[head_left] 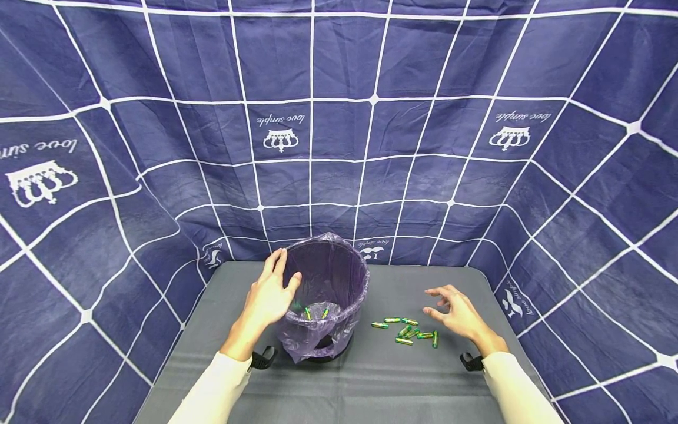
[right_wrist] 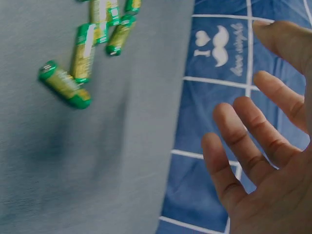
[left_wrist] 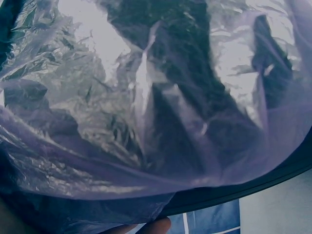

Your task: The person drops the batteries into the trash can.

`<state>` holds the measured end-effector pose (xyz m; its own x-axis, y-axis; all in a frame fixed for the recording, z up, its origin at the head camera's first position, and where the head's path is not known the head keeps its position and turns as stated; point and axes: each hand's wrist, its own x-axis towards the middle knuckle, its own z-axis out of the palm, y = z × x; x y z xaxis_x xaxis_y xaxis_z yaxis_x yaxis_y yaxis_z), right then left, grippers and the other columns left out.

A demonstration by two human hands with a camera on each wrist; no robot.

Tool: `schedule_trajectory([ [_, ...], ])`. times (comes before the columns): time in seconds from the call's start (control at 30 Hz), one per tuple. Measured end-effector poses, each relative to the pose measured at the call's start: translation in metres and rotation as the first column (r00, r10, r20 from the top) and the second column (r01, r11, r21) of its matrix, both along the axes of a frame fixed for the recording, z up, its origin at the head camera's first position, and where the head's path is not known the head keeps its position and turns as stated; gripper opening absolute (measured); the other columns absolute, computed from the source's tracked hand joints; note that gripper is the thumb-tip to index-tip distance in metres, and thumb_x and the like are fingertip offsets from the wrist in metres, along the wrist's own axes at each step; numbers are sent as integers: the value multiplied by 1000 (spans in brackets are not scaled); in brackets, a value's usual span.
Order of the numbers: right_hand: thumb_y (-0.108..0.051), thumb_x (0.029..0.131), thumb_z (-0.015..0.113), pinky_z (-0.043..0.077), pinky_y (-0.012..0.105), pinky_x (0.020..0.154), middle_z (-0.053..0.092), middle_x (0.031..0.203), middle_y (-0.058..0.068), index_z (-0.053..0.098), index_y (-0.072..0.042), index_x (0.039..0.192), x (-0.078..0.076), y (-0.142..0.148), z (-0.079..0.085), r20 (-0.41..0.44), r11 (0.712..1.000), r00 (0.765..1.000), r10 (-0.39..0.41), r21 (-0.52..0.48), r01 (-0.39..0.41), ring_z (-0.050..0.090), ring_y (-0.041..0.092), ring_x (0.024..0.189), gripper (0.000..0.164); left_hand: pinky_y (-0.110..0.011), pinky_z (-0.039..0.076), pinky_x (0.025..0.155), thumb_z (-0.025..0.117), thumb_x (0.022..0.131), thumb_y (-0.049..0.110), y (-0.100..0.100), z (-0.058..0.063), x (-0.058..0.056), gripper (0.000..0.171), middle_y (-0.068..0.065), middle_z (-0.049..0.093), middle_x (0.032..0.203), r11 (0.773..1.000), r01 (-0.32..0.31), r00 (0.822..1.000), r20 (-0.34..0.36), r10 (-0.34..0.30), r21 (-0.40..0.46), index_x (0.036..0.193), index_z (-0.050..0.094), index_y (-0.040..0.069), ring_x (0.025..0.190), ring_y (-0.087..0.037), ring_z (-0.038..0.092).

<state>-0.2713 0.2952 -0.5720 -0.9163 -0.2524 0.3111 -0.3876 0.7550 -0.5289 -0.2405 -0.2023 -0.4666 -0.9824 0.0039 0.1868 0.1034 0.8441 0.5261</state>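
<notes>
My left hand (head_left: 269,294) lies along the left side of a round bin lined with a purple plastic bag (head_left: 365,282), its fingers fairly straight and its thumb over the opening. Two of its fingertips (left_wrist: 157,226) show beside the bag in the left wrist view. Inside the bin are a green-and-yellow battery (head_left: 308,313) and another battery (head_left: 325,313). My right hand (head_left: 458,312) is raised to the right of several loose batteries (head_left: 404,341), fingers spread and relaxed, holding nothing. The right wrist view shows one battery (right_wrist: 64,84) lying nearest the camera.
A grey cloth-covered table (head_left: 402,383) carries the bin and the loose batteries. Blue cloth with white grid lines (head_left: 339,129) hangs behind it and along both sides. Black straps circle both wrists, such as the right strap (head_left: 471,361).
</notes>
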Motion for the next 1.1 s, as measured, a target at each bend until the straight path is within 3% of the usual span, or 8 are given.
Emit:
schedule_trajectory([
  [0.27, -28, 93, 101, 63, 35, 85, 78, 124, 5, 84, -15, 136, 9, 13, -25, 68, 1000, 998, -16, -13, 17, 74, 19, 97, 49, -77, 56, 114, 55, 120, 46, 0, 0, 1, 80, -9, 26, 195, 1000, -4, 1000, -9, 4, -3, 186, 28, 10, 137, -66, 70],
  [0.5, -31, 93, 101, 57, 29, 84, 78, 127, 16, 82, -9, 139, 18, 21, -41, 129, 999, 991, -31, -11, 33, 72, 19, 96, 54, -76, 56, 114, 53, 120, 48, 0, -1, 0, 80, -9, 26, 194, 1000, 3, 1000, -10, -3, -8, 186, 29, 10, 138, -65, 69],
  [0.87, -33, 85, 106, 51, 26, 80, 77, 125, 10, 80, -8, 142, 30, 26, -67, 240, 997, 969, -58, -33, 68, 66, 16, 94, 68, -77, 57, 112, 58, 119, 44, 1, -1, -1, 79, -9, 28, 194, 1000, -4, 1000, -19, 4, -7, 185, 32, 9, 135, -66, 71],
  [1.1, -38, 79, 109, 49, 27, 80, 74, 124, 8, 79, -9, 145, 30, 27, -82, 235, 997, 969, -77, -7, 81, 62, 13, 95, 78, -77, 56, 113, 58, 119, 43, 1, -1, 0, 78, -9, 28, 194, 1000, -5, 1000, -16, 5, 0, 185, 32, 9, 137, -66, 70],
])
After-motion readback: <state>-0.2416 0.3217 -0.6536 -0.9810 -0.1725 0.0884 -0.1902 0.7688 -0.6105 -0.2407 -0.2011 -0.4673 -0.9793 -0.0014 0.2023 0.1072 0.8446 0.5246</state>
